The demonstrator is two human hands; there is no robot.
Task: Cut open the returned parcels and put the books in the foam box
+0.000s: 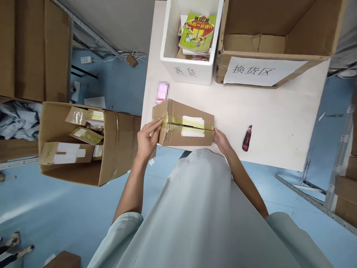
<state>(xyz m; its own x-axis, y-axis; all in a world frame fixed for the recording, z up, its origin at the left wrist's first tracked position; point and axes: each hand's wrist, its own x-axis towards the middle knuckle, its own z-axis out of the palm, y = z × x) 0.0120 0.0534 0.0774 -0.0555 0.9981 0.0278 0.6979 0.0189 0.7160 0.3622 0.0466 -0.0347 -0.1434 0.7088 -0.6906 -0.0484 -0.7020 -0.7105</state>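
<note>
A brown cardboard box (192,138) rests at the near edge of the white table, with a dark slit running lengthwise through its yellowish tape and between pieces of white label. My left hand (149,137) grips the box's left end, thumb and fingers against the taped edge. At the opposite end, my right hand (221,140) holds the lower right corner, its fingertips partly hidden behind the cardboard. To the right of that hand lies a red and black utility knife (246,139), its blade end pointing away from me. A pixelated pink patch (162,92) is just beyond the box.
A white foam box (186,72) with several books (198,32) stands at the back of the table (273,111). Beside it is a large open carton (279,55) with a handwritten sign. On my left, another open carton (107,149) contains several taped parcels.
</note>
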